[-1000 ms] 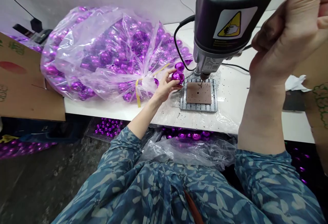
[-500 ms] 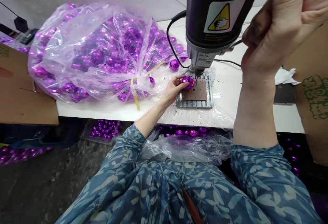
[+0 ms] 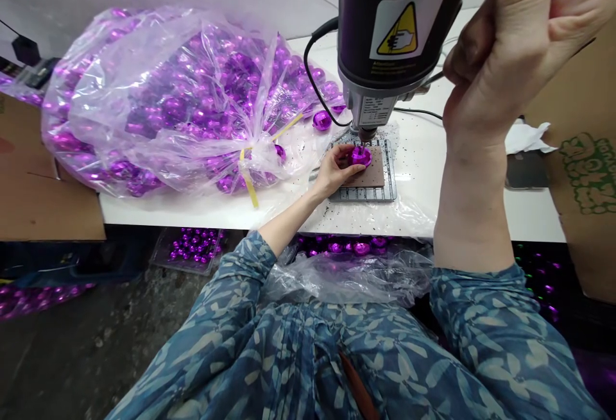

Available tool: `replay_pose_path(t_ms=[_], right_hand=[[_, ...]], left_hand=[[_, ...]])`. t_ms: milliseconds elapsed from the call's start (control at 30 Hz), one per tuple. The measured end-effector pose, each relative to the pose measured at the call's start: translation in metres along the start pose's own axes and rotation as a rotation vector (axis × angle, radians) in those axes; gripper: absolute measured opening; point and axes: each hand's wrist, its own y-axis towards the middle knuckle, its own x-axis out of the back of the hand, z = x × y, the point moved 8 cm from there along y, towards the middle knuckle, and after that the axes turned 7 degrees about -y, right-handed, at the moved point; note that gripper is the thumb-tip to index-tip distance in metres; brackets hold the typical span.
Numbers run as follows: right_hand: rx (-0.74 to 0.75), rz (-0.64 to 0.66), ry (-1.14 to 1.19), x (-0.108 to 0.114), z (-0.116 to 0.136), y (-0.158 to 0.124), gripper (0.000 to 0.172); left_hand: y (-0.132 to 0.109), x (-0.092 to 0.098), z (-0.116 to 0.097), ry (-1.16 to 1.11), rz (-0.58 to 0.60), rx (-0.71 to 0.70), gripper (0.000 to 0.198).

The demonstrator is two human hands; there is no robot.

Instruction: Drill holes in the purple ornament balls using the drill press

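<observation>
Between the fingers and thumb of my left hand (image 3: 337,168) is a shiny purple faceted ball (image 3: 360,156). The ball sits over a brown board (image 3: 375,176) on the slotted metal base (image 3: 391,183), directly beneath the chuck (image 3: 367,134) of a black drill press (image 3: 404,22). My right hand (image 3: 520,42) is raised at the upper right beside the drill, its fingers curled round something I cannot make out. A loose purple ball (image 3: 322,120) lies left of the drill.
A large clear bag (image 3: 158,106) of purple balls fills the left of the white table (image 3: 418,195). Cardboard boxes (image 3: 48,183) flank both sides. White tissue (image 3: 527,136) lies at right. A plastic-lined container of balls (image 3: 360,248) is below the table edge.
My left hand has moved the purple ball rightward, from beside the drill's tip to directly under it. The view has shifted slightly, and my right hand stays raised and curled.
</observation>
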Motion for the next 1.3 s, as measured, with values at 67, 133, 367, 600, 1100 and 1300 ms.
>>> replay_pose_path(t_ms=[67,133,367,600,1100,1300], right_hand=[[-0.013,-0.003,0.023,0.000,0.000,-0.001,0.051],[-0.014,-0.009,0.035,0.001,0.000,-0.001,0.050],[0.068,0.001,0.066,0.004,-0.001,-0.005,0.049],[0.195,-0.049,0.013,0.018,0.001,-0.025,0.041],[0.356,-0.130,-0.022,0.038,-0.010,-0.063,0.035],[0.347,-0.104,-0.047,0.046,-0.016,-0.075,0.032]], left_hand=[[-0.003,-0.001,-0.002,0.076,0.020,-0.048,0.063],[-0.008,-0.002,-0.005,0.143,0.041,-0.115,0.066],[-0.013,-0.012,-0.001,0.049,0.096,-0.234,0.068],[-0.010,-0.016,0.006,-0.032,0.124,-0.220,0.070],[-0.013,-0.017,0.003,-0.008,0.152,-0.242,0.068],[-0.013,-0.017,0.003,0.023,0.151,-0.266,0.068]])
